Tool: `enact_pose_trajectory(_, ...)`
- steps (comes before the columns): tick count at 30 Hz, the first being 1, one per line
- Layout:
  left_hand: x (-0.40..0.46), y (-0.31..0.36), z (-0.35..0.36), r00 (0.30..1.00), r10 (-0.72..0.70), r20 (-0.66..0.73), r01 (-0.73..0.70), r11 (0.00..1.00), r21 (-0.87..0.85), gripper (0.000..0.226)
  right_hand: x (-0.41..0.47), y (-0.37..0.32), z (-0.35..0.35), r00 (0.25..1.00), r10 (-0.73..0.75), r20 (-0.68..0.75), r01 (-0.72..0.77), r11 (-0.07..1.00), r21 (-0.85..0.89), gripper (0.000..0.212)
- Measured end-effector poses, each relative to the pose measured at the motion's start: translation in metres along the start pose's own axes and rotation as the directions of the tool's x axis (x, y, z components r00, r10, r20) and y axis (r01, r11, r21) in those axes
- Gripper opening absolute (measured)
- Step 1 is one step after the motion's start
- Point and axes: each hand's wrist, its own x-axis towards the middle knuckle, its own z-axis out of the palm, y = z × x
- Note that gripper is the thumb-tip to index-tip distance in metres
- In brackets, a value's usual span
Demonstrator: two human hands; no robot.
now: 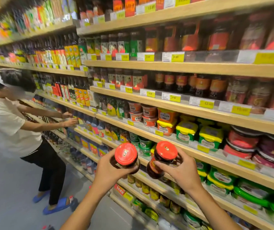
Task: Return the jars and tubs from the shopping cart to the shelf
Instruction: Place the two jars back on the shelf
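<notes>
Gripping left jar (126, 157) in left hand (110, 170) fingers, right hand (183, 171) fingers curled round right jar (162, 159)

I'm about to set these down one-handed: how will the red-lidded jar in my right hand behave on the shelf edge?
The right-hand jar looks like dark glass full of sauce, so probably heavy for its size and breakable if dropped. It is tilted in the right hand, so it may tip unless landed flat. Its round body would likely roll if it falls over on the shelf.

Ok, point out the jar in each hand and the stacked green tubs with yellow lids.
Left-hand jar (126, 156), head view, on its red lid.
Right-hand jar (166, 151), head view, on its red lid.
Green tubs with yellow lids (187, 131), head view, on the nearer tub's lid.
</notes>
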Motion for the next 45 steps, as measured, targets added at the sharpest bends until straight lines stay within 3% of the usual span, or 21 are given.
enact_pose_trajectory(12, 0.1, -0.018, 0.024, 0.997, 0.054, 0.05, -0.052, 0.997, -0.051, 0.057, 0.072, 0.019, 0.006, 0.996, 0.013, -0.09, -0.016, 0.999, -0.033, 0.071)
enact_pose_trajectory(19, 0.163, -0.038, 0.009, 0.98, 0.123, 0.156, -0.099, 0.984, -0.151, 0.056, 0.108, 0.005, 0.039, 0.982, -0.008, -0.187, -0.027, 0.983, -0.181, 0.068)
enact_pose_trajectory(30, 0.252, -0.05, -0.035, 0.926, 0.267, 0.266, -0.202, 0.948, -0.247, 0.061, 0.148, -0.032, 0.092, 0.91, -0.052, -0.411, -0.036, 0.978, -0.205, 0.073)
enact_pose_trajectory(36, 0.272, -0.039, -0.026, 0.894, 0.31, 0.323, -0.214, 0.929, -0.302, 0.063, 0.159, -0.056, 0.084, 0.868, -0.106, -0.485, -0.03, 0.964, -0.263, 0.073)
enact_pose_trajectory(45, 0.288, -0.013, -0.011, 0.881, 0.371, 0.294, -0.273, 0.906, -0.324, 0.062, 0.193, -0.086, 0.057, 0.817, -0.251, -0.519, 0.085, 0.943, -0.323, 0.079)
